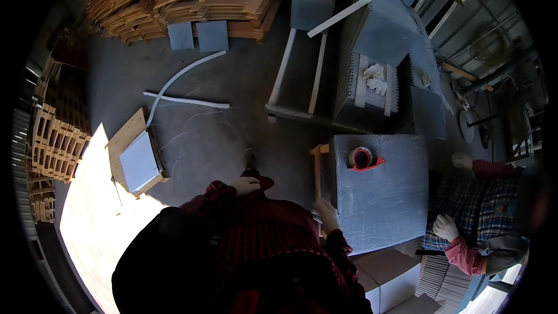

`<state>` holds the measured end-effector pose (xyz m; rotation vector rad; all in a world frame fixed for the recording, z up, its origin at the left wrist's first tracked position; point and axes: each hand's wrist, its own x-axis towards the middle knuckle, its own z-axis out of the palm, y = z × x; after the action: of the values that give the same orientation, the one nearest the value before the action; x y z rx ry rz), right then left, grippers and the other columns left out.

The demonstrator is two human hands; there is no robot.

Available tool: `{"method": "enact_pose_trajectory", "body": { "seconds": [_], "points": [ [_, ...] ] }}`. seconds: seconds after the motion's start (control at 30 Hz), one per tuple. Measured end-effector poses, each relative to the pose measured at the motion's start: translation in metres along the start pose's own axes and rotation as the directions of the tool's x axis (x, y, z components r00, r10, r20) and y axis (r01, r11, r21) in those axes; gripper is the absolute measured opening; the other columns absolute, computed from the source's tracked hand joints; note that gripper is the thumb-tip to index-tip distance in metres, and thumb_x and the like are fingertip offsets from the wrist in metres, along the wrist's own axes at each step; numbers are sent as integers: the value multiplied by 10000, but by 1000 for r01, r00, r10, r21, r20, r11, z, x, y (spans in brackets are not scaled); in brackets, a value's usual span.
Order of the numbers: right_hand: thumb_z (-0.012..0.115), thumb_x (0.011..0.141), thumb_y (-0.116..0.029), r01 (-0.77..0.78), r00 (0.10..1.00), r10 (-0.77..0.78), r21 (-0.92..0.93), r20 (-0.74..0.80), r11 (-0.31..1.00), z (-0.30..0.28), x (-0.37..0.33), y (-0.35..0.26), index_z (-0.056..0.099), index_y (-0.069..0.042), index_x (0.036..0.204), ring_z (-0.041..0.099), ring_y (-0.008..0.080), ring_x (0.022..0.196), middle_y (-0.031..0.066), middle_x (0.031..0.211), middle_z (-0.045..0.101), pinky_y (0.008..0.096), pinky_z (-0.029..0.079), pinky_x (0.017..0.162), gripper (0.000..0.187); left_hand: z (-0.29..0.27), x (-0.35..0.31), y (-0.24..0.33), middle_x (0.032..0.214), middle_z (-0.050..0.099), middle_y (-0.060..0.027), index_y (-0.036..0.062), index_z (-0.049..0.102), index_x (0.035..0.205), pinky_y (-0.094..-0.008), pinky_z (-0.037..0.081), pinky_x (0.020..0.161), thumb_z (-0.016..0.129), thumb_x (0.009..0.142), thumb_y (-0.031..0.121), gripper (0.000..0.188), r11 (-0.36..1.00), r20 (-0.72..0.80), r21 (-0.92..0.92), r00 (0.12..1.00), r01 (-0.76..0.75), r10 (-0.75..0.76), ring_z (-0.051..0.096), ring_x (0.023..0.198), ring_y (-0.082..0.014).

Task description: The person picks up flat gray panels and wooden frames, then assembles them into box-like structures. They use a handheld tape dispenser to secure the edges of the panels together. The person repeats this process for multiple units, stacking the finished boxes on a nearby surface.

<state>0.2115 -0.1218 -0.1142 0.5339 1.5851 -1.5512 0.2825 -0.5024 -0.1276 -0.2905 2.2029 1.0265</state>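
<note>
2 grey squares (212, 36) stand against a wood stack (203, 9). On the floor (116, 67), 2 white strips (192, 101) cross near a board (120, 139) bearing a white panel (139, 161). Pallets (58, 142) pile up at the left. White gloves (376, 85) lie on a grey stack (351, 115), right of a railed frame (282, 67). A coil (488, 46) shows by the right wall (497, 1).

Standing between a box (383, 209) and a panel (139, 160).
Having the box just right, a tape dispenser (367, 166) on top, a co-worker (479, 203) beyond; facing gloves (376, 78) on a stack (360, 113) ahead right, crossed strips (203, 103) on the floor (209, 151) ahead left, pallets (55, 139) far left.
</note>
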Motion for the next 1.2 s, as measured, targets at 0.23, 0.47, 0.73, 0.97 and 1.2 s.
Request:
{"method": "enact_pose_trajectory", "body": {
  "seconds": [0.23, 0.47, 0.73, 0.97, 1.2],
  "points": [
    [680, 916, -330, -130, 987, 131, 17, -97, 991, 90, 7, 41, 652, -68, 1239, 641, 133, 742, 32, 979, 668, 267, 495, 600, 417, -123, -60, -66, 1248, 689, -120, 77, 675, 1229, -395, 448, 1040, 544, 973, 417, 446, 949, -79, -310, 997, -49, 26, 619, 1188, -321],
    [632, 909, -330, -114, 977, 56, -288, -204, 951, 132, 82, -42, 660, -73, 1240, 641, 157, 799, 43, 1013, 679, 315, 490, 674, 420, -264, 55, -119, 1218, 699, -113, 69, 674, 1248, -385, 459, 1005, 566, 966, 440, 479, 969, -165, -248, 985, 9, -51, 637, 1150, -280],
    [604, 926, -294, -153, 965, 141, -40, -223, 987, 158, 143, -99, 626, -121, 933, 514, 110, 590, -29, 798, 563, 270, 374, 475, 174, -348, 165, -13, 1376, 634, -91, 68, 596, 1384, -351, 402, 1097, 541, 1010, 455, 541, 971, -55, -224, 995, -87, 77, 566, 1284, -225],
    [604, 939, -270, 43, 997, -62, -351, -42, 936, 110, 269, -188, 643, -80, 973, 501, 92, 590, -16, 772, 554, 259, 348, 473, 197, -404, 201, 35, 1275, 670, -121, 41, 656, 1279, -333, 424, 1047, 548, 988, 394, 470, 959, -50, -282, 999, -3, -12, 599, 1199, -216],
    [662, 945, -341, 296, 926, -367, -431, -91, 853, 191, 330, -423, 620, 26, 1338, 664, 202, 1037, 129, 1226, 689, 314, 518, 865, 539, -512, 293, 16, 1241, 697, -108, 30, 660, 1288, -338, 451, 1031, 569, 990, 350, 446, 943, -114, -329, 990, 41, -82, 609, 1177, -206]
  ]
}}
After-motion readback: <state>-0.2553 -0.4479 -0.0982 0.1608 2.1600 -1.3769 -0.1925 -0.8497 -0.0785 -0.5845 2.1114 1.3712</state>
